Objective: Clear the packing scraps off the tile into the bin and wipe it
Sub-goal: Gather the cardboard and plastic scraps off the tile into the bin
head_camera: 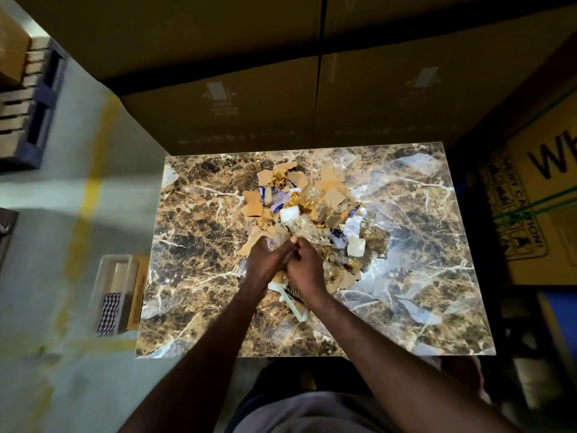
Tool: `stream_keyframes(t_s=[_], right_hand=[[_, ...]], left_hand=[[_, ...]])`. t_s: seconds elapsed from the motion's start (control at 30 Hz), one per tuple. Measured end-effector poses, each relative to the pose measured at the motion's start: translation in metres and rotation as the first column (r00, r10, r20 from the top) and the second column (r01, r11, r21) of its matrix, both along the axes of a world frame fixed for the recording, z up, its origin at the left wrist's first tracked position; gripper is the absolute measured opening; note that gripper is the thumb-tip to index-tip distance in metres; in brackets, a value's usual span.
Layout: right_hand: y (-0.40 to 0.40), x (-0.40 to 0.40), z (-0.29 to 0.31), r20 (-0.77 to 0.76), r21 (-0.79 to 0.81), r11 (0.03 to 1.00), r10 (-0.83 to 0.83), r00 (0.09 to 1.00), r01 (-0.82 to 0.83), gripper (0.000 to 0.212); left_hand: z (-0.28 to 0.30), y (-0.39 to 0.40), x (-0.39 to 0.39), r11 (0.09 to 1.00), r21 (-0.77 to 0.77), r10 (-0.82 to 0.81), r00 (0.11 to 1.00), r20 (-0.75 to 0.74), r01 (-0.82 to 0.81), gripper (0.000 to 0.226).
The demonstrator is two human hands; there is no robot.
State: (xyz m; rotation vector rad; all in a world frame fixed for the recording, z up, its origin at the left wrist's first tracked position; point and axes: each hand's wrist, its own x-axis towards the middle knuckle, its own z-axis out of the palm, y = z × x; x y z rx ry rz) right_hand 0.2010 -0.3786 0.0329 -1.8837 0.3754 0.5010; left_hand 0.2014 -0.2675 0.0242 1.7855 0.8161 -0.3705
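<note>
A large brown marble tile lies flat in front of me. A heap of packing scraps covers its middle: torn cardboard, clear plastic film, gold foil and white foam blocks. My left hand and my right hand meet at the near edge of the heap, fingers curled around crumpled clear plastic and cardboard bits. White plastic strips lie under my right wrist. A clear bin stands on the floor left of the tile, with a checked cloth at its near end.
Big cardboard cartons stand right behind the tile. A printed carton with green strapping sits to the right. A wooden pallet is at the far left. Grey floor with a yellow line stretches along the left side.
</note>
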Motion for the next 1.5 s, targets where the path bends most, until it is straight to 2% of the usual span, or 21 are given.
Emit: stream_keyframes(t_s=[0.03, 0.07, 0.17, 0.27, 0.33, 0.37, 0.47, 0.57, 0.63, 0.7, 0.83, 0.93, 1.0, 1.1, 1.17, 1.23, 1.33, 1.37, 1.43, 1.47, 1.5], right_hand=[[-0.001, -0.002, 0.001, 0.011, 0.022, 1.000, -0.013, 1.000, 0.013, 0.029], [-0.004, -0.005, 0.002, 0.020, 0.037, 0.999, -0.022, 1.000, 0.021, 0.033], [-0.016, -0.012, 0.002, 0.059, 0.067, 0.997, -0.045, 0.997, 0.041, 0.045], [-0.032, -0.022, 0.003, 0.109, 0.121, 0.991, -0.077, 0.991, 0.064, 0.047], [-0.044, -0.029, 0.003, 0.130, 0.128, 0.984, -0.137, 0.982, 0.121, 0.045], [-0.049, -0.031, 0.002, 0.145, 0.107, 0.982, -0.171, 0.974, 0.157, 0.044], [-0.065, -0.029, -0.005, 0.193, -0.020, 0.971, -0.230, 0.954, 0.239, 0.042], [-0.078, -0.020, -0.013, 0.207, -0.129, 0.962, -0.213, 0.955, 0.243, 0.042], [-0.079, -0.012, -0.016, 0.238, -0.201, 0.964, -0.126, 0.963, 0.175, 0.052], [-0.074, 0.000, -0.018, 0.276, -0.322, 0.945, 0.039, 0.960, 0.054, 0.064], [-0.057, 0.024, -0.025, 0.208, -0.649, 0.737, 0.411, 0.888, -0.189, 0.084], [-0.046, 0.038, -0.031, 0.146, -0.733, 0.630, 0.512, 0.846, -0.255, 0.080], [-0.046, 0.042, -0.033, 0.158, -0.696, 0.673, 0.485, 0.860, -0.251, 0.067], [-0.056, 0.040, -0.032, 0.248, -0.559, 0.807, 0.380, 0.891, -0.189, 0.045], [-0.064, 0.039, -0.029, 0.314, -0.469, 0.871, 0.320, 0.894, -0.147, 0.038], [-0.070, 0.039, -0.018, 0.347, -0.377, 0.923, 0.225, 0.910, -0.084, 0.035], [-0.074, 0.035, 0.005, 0.386, -0.185, 0.979, -0.010, 0.923, 0.088, 0.030], [-0.075, 0.033, 0.011, 0.363, -0.112, 0.985, -0.082, 0.928, 0.131, 0.028], [-0.075, 0.028, 0.024, 0.260, 0.074, 0.975, -0.220, 0.940, 0.207, 0.024], [-0.074, 0.028, 0.029, 0.180, 0.191, 0.949, -0.285, 0.941, 0.251, 0.022], [-0.073, 0.028, 0.034, 0.098, 0.303, 0.907, -0.335, 0.937, 0.293, 0.022]], left_hand=[[-0.003, 0.001, -0.002, 0.999, -0.045, 0.027, 1.000, 0.011, -0.027, 0.105], [-0.006, 0.002, -0.003, 0.995, -0.088, 0.040, 0.999, 0.022, -0.038, 0.106], [-0.013, 0.004, -0.007, 0.991, -0.125, 0.053, 0.998, 0.019, -0.050, 0.091], [-0.003, -0.006, -0.008, 0.994, -0.105, 0.034, 0.998, 0.052, -0.028, 0.065], [0.007, -0.016, -0.009, 0.997, -0.071, 0.025, 0.998, 0.065, -0.020, 0.075], [0.012, -0.020, -0.010, 0.999, -0.048, 0.018, 0.998, 0.063, -0.015, 0.083], [0.008, -0.021, -0.016, 0.998, -0.034, 0.052, 0.996, 0.070, -0.050, 0.067], [0.007, -0.023, -0.020, 0.995, -0.045, 0.086, 0.996, 0.006, -0.085, 0.070], [0.005, -0.023, -0.020, 0.994, -0.028, 0.104, 0.994, -0.031, -0.105, 0.068], [0.005, -0.022, -0.018, 0.992, -0.024, 0.124, 0.991, -0.046, -0.125, 0.067], [0.001, -0.022, -0.011, 0.984, -0.060, 0.165, 0.985, -0.047, -0.168, 0.068], [-0.002, -0.021, -0.005, 0.973, -0.106, 0.202, 0.979, -0.036, -0.204, 0.073], [-0.008, -0.019, -0.001, 0.966, -0.142, 0.210, 0.977, -0.037, -0.214, 0.075], [-0.032, -0.015, 0.002, 0.948, -0.194, 0.256, 0.967, -0.007, -0.253, 0.091], [-0.032, -0.016, 0.004, 0.936, -0.218, 0.283, 0.959, -0.001, -0.276, 0.096], [-0.027, -0.017, 0.005, 0.920, -0.253, 0.308, 0.951, -0.004, -0.299, 0.087], [0.009, -0.022, 0.008, 0.899, -0.292, 0.339, 0.941, -0.005, -0.326, 0.075], [0.021, -0.023, 0.009, 0.886, -0.318, 0.355, 0.935, -0.004, -0.338, 0.063], [0.034, -0.023, 0.013, 0.839, -0.406, 0.400, 0.917, 0.009, -0.362, 0.025], [0.036, -0.023, 0.016, 0.805, -0.465, 0.423, 0.906, 0.016, -0.368, 0.018], [0.040, -0.022, 0.017, 0.773, -0.515, 0.437, 0.899, 0.012, -0.369, 0.027]])
